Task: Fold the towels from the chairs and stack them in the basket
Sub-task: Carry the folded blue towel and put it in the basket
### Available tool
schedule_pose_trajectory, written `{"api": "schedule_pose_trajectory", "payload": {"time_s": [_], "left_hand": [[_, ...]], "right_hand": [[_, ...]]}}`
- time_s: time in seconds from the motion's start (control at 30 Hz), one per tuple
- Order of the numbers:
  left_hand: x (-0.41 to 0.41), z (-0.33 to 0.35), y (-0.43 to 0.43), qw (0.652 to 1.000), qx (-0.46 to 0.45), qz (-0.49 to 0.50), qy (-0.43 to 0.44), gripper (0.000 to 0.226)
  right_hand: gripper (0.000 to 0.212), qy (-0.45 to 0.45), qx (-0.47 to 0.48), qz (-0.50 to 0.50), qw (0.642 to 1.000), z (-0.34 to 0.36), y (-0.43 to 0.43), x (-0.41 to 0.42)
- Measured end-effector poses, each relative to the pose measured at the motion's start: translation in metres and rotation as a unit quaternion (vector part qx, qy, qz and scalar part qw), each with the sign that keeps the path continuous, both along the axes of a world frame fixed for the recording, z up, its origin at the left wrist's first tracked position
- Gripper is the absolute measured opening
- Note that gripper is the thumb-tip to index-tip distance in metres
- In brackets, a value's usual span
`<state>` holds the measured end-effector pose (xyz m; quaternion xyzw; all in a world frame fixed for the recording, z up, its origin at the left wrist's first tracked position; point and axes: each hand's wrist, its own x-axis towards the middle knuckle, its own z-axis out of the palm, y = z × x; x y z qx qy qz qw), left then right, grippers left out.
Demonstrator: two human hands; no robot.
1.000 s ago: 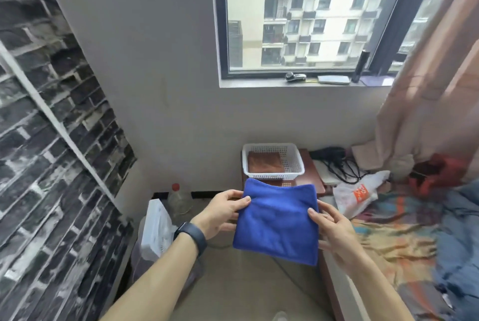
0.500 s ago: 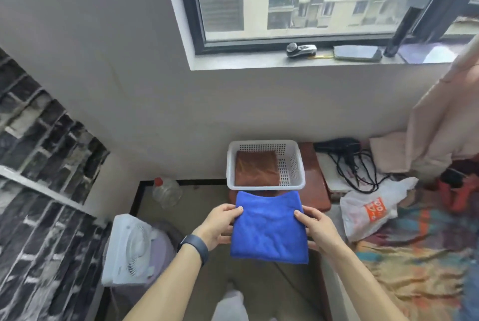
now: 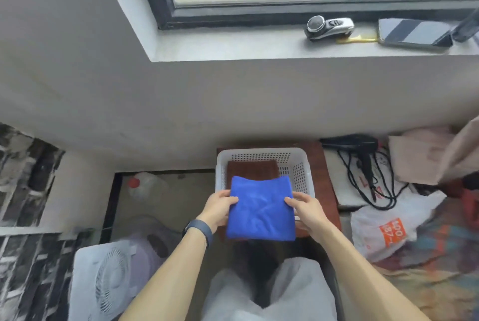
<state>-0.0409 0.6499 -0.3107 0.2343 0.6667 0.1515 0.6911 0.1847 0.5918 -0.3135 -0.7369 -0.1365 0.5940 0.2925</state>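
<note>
So that its folds stay flat, the blue towel (image 3: 260,209) at lower centre is pinched at both sides by left hand (image 3: 219,206) and right hand (image 3: 307,210), overlapping the basket (image 3: 302,165) rim above a brown towel (image 3: 252,169).

Basket (image 3: 300,173) right half open; brown towel (image 3: 252,169) fills left; wall close behind, hairdryer cord (image 3: 373,183) right.

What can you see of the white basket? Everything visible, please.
The white basket is a rectangular plastic one with perforated walls and a solid rounded rim, sitting upright on a reddish-brown surface against the wall. A folded brown towel lies flat inside. A folded blue towel, held by both hands, covers its near rim.
</note>
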Motion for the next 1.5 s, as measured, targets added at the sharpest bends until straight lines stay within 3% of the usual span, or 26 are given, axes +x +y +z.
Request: {"api": "schedule_pose_trajectory", "payload": {"time_s": [0.13,0.23,0.33,0.43,0.53,0.63,0.7,0.77,0.97,1.2,1.5], "left_hand": [[0.008,-0.021,0.042,0.999,0.025,0.004,0.028,0.016],[0.01,-0.03,0.061,0.998,0.042,0.0,0.053,0.029],[0.008,-0.043,0.065,0.986,0.083,-0.082,0.121,0.058],[0.011,-0.058,0.058,0.962,0.113,-0.161,0.19,0.056],[0.025,-0.066,0.042,0.906,0.2,-0.237,0.287,0.05],[0.045,-0.08,0.034,0.823,0.296,-0.351,0.334,0.057],[0.055,-0.094,0.036,0.773,0.325,-0.403,0.366,0.058],[0.059,-0.112,0.043,0.734,0.346,-0.43,0.395,0.057],[0.052,-0.161,0.051,0.705,0.348,-0.471,0.401,0.063],[0.054,-0.177,0.05,0.711,0.33,-0.473,0.403,0.066],[0.054,-0.183,0.06,0.691,0.35,-0.478,0.414,0.067]], "right_hand": [[0.022,-0.017,0.007,0.004,1.0,-0.021,0.047,0.003],[0.042,-0.042,0.013,0.006,0.999,-0.042,0.066,0.004],[0.056,-0.106,0.006,0.026,0.994,-0.051,0.076,0.007],[0.051,-0.167,-0.032,0.054,0.984,-0.061,0.068,0.01],[0.046,-0.278,0.01,0.153,0.948,-0.075,0.055,0.004],[0.042,-0.403,0.133,0.29,0.858,-0.098,0.05,-0.013],[0.049,-0.439,0.177,0.36,0.804,-0.111,0.056,-0.024],[0.054,-0.443,0.177,0.407,0.779,-0.125,0.067,-0.03],[0.06,-0.428,0.134,0.442,0.777,-0.168,0.067,-0.015],[0.064,-0.406,0.096,0.433,0.799,-0.178,0.068,-0.023],[0.061,-0.362,0.046,0.459,0.81,-0.171,0.081,-0.025]]}}
